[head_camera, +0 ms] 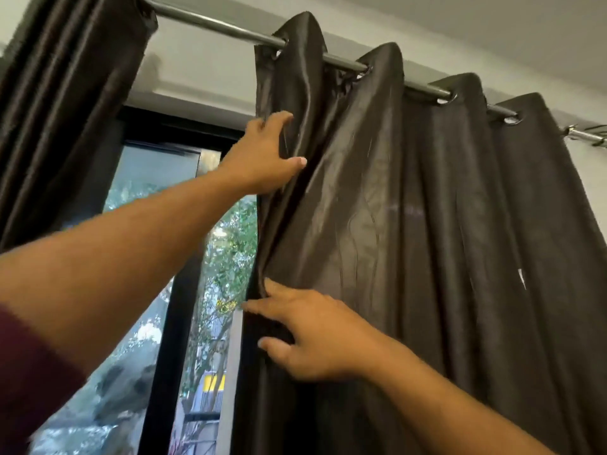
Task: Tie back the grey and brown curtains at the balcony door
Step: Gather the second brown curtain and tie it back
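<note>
The brown curtain [410, 241] hangs by metal eyelets from a grey rod [230, 26] that slopes down to the right across the top of the view, its folds filling the right half. The left hand [262, 156] reaches up high on the curtain's near edge, fingers curled behind the leading fold and thumb pressed on the front, so it grips that fold just below the first eyelet. The right hand [315, 333] is lower on the same edge, well below the left; its index and middle fingers lie straight along the hem while the thumb pinches a bunch of fabric from underneath, holding the edge. The two hands are apart, one above the other, both clamped on the same curtain. A second curtain [65, 110], darker and gathered into tight pleats, hangs from the rod at the upper left. Between the two curtains shows the door [184, 323] with its black frame, and through its glass green trees [230, 244] and a building outside. A dark red sleeve [29, 382] covers the left upper arm at the lower left corner
</note>
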